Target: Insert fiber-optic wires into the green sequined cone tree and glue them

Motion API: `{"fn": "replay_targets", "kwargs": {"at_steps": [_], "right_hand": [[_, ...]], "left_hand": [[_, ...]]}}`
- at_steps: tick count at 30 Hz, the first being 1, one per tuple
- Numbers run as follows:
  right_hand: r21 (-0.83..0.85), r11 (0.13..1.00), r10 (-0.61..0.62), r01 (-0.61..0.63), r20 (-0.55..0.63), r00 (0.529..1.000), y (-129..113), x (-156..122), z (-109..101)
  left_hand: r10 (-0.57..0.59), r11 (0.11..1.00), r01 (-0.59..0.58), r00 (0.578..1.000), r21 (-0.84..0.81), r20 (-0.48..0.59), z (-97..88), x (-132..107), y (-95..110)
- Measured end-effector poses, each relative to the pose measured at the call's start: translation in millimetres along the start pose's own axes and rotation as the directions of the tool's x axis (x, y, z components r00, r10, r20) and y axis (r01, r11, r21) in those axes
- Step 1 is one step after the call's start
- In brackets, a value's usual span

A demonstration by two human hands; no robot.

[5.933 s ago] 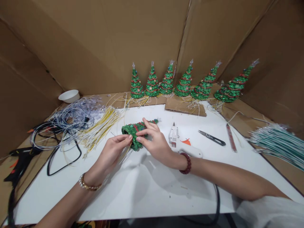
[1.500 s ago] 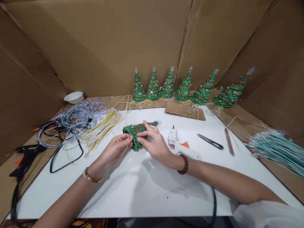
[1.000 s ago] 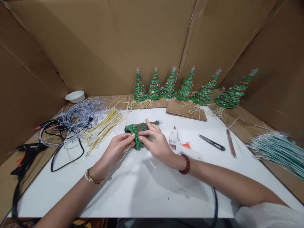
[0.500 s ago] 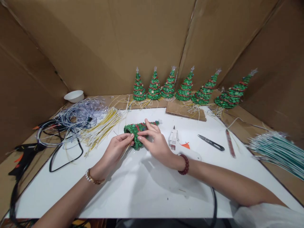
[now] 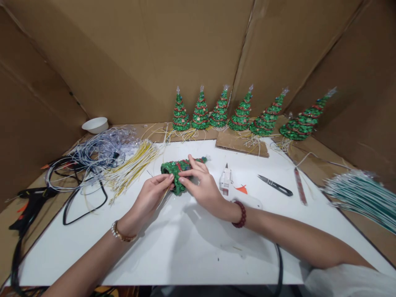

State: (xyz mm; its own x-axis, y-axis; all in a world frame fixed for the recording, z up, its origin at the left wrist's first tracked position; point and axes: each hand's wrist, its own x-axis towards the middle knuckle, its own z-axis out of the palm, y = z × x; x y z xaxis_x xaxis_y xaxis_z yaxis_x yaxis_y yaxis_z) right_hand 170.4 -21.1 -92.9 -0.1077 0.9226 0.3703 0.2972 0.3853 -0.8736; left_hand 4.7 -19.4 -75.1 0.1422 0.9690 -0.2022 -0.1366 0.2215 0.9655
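Note:
A small green Christmas tree ornament (image 5: 178, 189) lies on its side on the white tabletop, its hollow base facing left and its clear star tip to the right. My left hand (image 5: 154, 190) is closed, thumb and index finger pinching at the rim of the base, where thin pale wires trail below the fingers. My right hand (image 5: 202, 187) is closed on the tree's side, thumb and fingers gripping its lower branches. Exactly what sits between the fingertips is too small to make out.
Several finished trees (image 5: 219, 111) stand along the back. Right of my hands lie a white soldering-type tool (image 5: 226, 178), thread snips (image 5: 274, 185) and a red stick (image 5: 300, 186). Leftward are yellow-white wires (image 5: 133, 169), tangled wires (image 5: 93, 150), a glue gun (image 5: 29, 206) and a white bowl (image 5: 95, 125).

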Motion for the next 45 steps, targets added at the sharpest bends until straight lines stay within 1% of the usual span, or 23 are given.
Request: {"fn": "replay_targets", "kwargs": {"at_steps": [3,6,12,20,25,31,39,45], "right_hand": [[0.006,1.000,0.004,-0.004,0.014,1.000,-0.2,0.5,-0.3],[0.006,1.000,0.006,-0.006,0.015,1.000,0.1,0.6,-0.3],[-0.017,1.000,0.004,-0.004,0.015,1.000,0.5,-0.4,-0.1],[0.000,1.000,-0.004,0.004,0.022,1.000,-0.9,-0.4,-0.4],[0.031,0.999,-0.009,0.008,0.015,1.000,-0.2,-1.1,-0.8],[0.019,1.000,-0.012,0.012,0.019,1.000,0.1,-0.8,-1.1],[-0.008,1.000,0.003,-0.003,0.030,1.000,-1.6,-0.3,-1.2],[0.008,1.000,0.007,-0.007,0.031,0.999,-1.7,-1.1,-2.1]], "left_hand": [[-0.031,1.000,0.031,1.000,-0.002,-0.005,0.3,0.8,-0.3],[-0.043,0.999,0.042,0.999,0.032,0.032,-1.2,1.8,0.0],[0.015,0.997,-0.021,0.998,0.080,0.065,-4.1,2.5,1.7],[0.041,0.990,-0.045,0.999,0.135,0.028,-7.4,4.8,-1.1],[0.056,0.986,-0.060,0.998,0.155,0.030,-8.4,3.7,-0.8],[0.054,0.991,-0.055,0.998,0.124,0.013,-6.7,3.3,-0.6],[0.000,0.993,-0.007,0.998,0.117,0.057,-5.0,2.0,2.3],[0.024,0.992,-0.030,0.998,0.122,0.051,-2.2,0.2,5.9]]}}
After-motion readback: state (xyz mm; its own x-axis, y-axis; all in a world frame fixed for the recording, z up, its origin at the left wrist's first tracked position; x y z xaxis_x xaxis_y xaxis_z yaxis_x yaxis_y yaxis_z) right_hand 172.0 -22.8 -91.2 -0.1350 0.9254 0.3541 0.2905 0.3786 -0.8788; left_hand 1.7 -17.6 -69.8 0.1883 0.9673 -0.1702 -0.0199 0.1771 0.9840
